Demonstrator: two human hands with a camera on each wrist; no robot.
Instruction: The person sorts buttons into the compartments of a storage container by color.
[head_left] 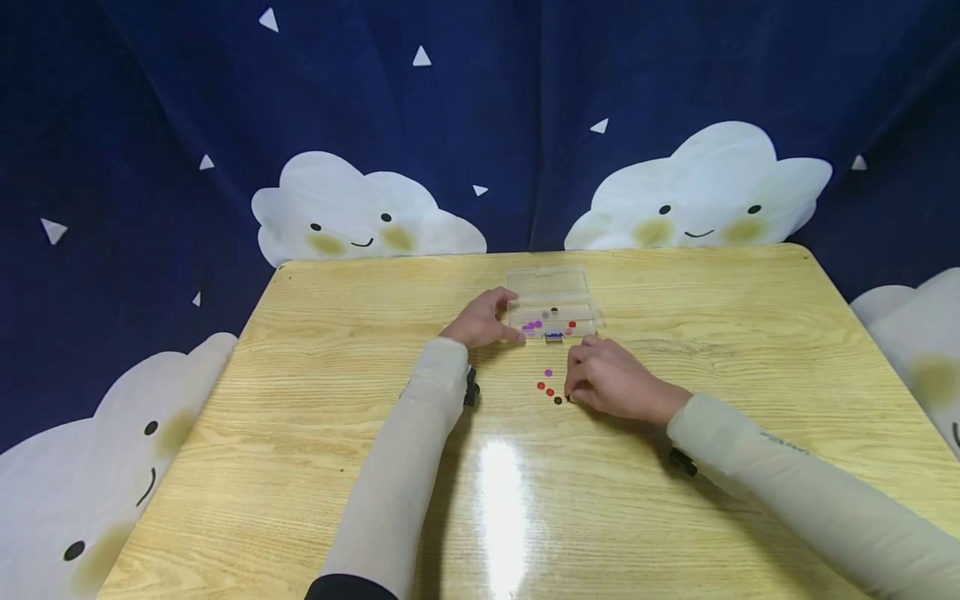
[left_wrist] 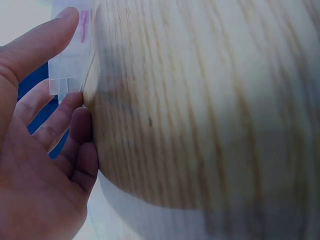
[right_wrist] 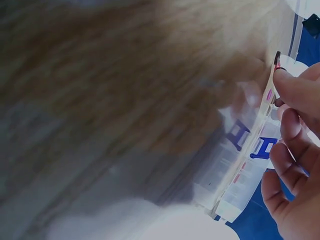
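Note:
A clear plastic box point(head_left: 551, 313) with its lid raised stands toward the back of the table. My left hand point(head_left: 483, 320) holds its left end, thumb at the front corner and fingers behind; the left wrist view shows the thumb point(left_wrist: 67, 20) over the box wall. Purple discs point(head_left: 531, 326), a red disc point(head_left: 572, 324) and a black one point(head_left: 554, 311) lie inside. In front of the box my right hand point(head_left: 611, 379) pinches a small black disc point(head_left: 567, 398) at its fingertips, low over the wood. Beside it lie another black disc point(head_left: 558, 401), two red discs point(head_left: 541, 386) and a purple disc point(head_left: 548, 372).
A blue latch point(head_left: 553, 337) sits at the middle of the box's front. The wooden table point(head_left: 300, 417) ends at a dark blue curtain point(head_left: 510, 125) with white clouds. Bright glare crosses the tabletop between the forearms.

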